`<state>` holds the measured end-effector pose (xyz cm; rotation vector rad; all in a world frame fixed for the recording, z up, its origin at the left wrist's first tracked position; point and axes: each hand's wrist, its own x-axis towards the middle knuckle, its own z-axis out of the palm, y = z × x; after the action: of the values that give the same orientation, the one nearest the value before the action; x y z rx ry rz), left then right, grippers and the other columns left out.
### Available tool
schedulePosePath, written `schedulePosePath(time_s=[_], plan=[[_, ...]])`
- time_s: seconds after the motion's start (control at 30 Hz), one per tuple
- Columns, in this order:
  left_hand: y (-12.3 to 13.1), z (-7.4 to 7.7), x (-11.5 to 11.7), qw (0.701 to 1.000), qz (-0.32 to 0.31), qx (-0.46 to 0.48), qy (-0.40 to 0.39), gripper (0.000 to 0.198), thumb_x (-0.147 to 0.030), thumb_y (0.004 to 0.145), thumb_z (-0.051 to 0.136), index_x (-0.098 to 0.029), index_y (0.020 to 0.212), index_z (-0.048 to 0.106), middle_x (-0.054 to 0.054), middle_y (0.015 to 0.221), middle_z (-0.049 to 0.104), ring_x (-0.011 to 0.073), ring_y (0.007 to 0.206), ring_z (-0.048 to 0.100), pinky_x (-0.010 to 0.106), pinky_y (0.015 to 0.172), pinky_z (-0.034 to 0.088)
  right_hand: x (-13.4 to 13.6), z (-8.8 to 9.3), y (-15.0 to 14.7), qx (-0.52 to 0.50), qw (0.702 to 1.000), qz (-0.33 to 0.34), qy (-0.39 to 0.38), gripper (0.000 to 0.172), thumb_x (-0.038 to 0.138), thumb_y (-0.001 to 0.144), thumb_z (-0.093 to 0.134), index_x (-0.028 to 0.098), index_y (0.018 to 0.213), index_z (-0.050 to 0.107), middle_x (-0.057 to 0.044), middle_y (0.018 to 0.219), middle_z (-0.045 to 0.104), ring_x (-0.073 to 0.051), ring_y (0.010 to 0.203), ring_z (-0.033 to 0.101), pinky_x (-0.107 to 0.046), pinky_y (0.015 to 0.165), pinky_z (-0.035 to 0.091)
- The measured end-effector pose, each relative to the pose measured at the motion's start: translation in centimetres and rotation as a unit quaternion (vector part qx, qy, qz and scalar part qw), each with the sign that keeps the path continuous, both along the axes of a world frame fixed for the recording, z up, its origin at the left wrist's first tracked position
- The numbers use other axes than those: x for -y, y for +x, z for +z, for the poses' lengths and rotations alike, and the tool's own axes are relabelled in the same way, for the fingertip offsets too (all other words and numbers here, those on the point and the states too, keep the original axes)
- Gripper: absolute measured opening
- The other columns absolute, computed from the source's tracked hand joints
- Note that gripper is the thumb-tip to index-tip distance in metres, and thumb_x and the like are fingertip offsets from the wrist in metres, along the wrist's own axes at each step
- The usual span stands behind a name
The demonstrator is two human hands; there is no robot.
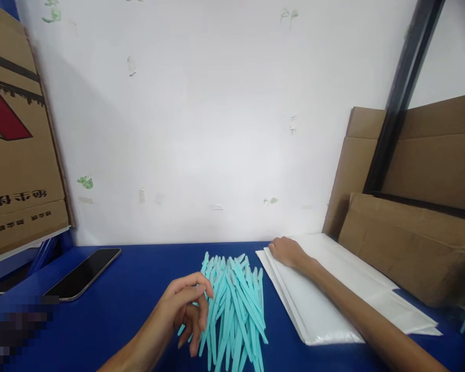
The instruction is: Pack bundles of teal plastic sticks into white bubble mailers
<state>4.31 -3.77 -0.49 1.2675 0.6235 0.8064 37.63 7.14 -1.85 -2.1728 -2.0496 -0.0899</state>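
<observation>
A heap of turquoise eyebrow razors (236, 315) with pale caps lies on the blue tabletop, handles toward me. At the heap's left side is my left hand (191, 305), its fingers loosely bent and apart, with nothing visible in them. It overlaps some razors in view; whether it touches them I cannot tell. To the right of the heap lies a stack of white padded envelopes (321, 315). My right hand (289, 251) is at the stack's far left corner, fingers curled over the edge of the top envelope; the fingertips are partly hidden.
A dark-screened phone (87, 274) lies on the blue table (139, 268) at left. A printed cardboard box (19, 139) stands beyond it. Brown cardboard (406, 243) and a black post (395, 113) border the right side. A white wall (201, 129) closes the back.
</observation>
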Motion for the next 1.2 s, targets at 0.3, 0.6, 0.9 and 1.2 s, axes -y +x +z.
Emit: schedulePosePath(time_s=[0.3, 0.6, 0.9, 1.2], plan=[[-0.2, 0.3, -0.1, 1.0, 0.005, -0.003, 0.006, 0.026, -0.041, 0.093, 0.051, -0.018, 0.083, 0.056, -0.001, 0.055, 0.061, 0.0107, 0.037, 0.058, 0.015, 0.035, 0.025, 0.1, -1.2, -1.2, 0.05, 0.997, 0.046, 0.049, 0.032, 0.036, 0.096, 0.059, 0.017, 0.122, 0.06, -0.009, 0.122, 0.062, -0.022, 0.104, 0.063, -0.043, 0.089, 0.054], [-0.8, 0.1, -0.8, 0.95, 0.159, -0.173, 0.205, 0.027, -0.04, 0.094, 0.048, -0.02, 0.081, 0.06, -0.001, 0.061, 0.058, 0.0143, 0.052, 0.052, 0.022, 0.045, 0.03, 1.3, 1.3, -1.0, 0.04, 0.987, 0.094, 0.123, 0.031, 0.027, 0.095, 0.05, 0.021, 0.125, 0.057, -0.01, 0.122, 0.059, -0.024, 0.112, 0.055, -0.041, 0.099, 0.04], [-2.6, -1.2, -3.2, 0.789, 0.231, -0.405, 0.401, 0.024, -0.031, 0.093, 0.04, -0.024, 0.087, 0.062, 0.003, 0.084, 0.062, 0.0242, 0.08, 0.057, 0.035, 0.071, 0.04, 3.5, 3.3, 7.3, 0.066, 0.985, -0.155, 0.045, 0.037, 0.04, 0.098, 0.05, 0.016, 0.126, 0.056, -0.012, 0.118, 0.062, -0.026, 0.106, 0.06, -0.048, 0.092, 0.048], [-3.0, -0.8, -3.5, 0.789, 0.206, -0.412, 0.407, 0.028, -0.04, 0.096, 0.042, -0.024, 0.095, 0.065, 0.005, 0.096, 0.064, 0.026, 0.089, 0.057, 0.038, 0.079, 0.043, 2.9, 0.1, 10.3, 0.038, 0.972, -0.224, -0.059, 0.055, 0.058, 0.092, 0.055, 0.014, 0.124, 0.06, -0.016, 0.119, 0.065, -0.032, 0.106, 0.064, -0.053, 0.089, 0.051]])
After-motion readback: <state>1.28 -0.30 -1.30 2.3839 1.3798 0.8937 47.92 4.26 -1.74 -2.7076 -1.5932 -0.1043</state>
